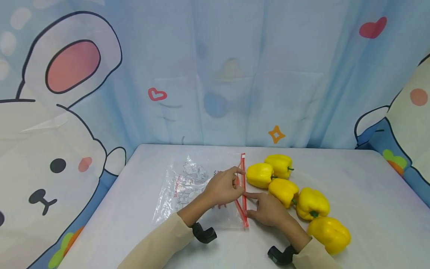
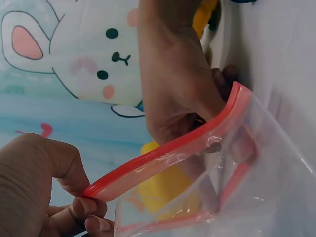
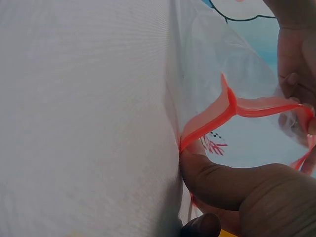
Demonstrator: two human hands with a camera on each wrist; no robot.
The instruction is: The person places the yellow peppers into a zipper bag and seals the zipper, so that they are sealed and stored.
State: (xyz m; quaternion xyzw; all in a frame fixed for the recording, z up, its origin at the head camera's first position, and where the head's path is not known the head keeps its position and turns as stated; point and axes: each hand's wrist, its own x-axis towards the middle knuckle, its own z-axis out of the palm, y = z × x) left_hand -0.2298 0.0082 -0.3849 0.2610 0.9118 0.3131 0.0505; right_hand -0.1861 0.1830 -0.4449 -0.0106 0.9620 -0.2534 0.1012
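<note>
A clear plastic zip bag (image 1: pixel 198 186) with a red zip strip lies on the table, its mouth facing right and parted. My left hand (image 1: pixel 225 185) pinches the upper part of the strip between thumb and fingers, as the left wrist view shows at the strip's end (image 2: pixel 98 190). My right hand (image 1: pixel 268 209) is at the lower part of the mouth, thumb (image 3: pixel 212 175) against the red strip and the other fingers partly hidden behind it. Close beyond the right hand sits a yellow bell pepper (image 1: pixel 283 191).
More yellow bell peppers stand right of the bag: two at the back (image 1: pixel 260 175), others (image 1: pixel 312 203) in a line toward the front right. The white table (image 1: pixel 362 194) ends at a blue curtain (image 1: pixel 285 74) printed with cartoon animals. Each wrist wears a black camera (image 1: pixel 204 233).
</note>
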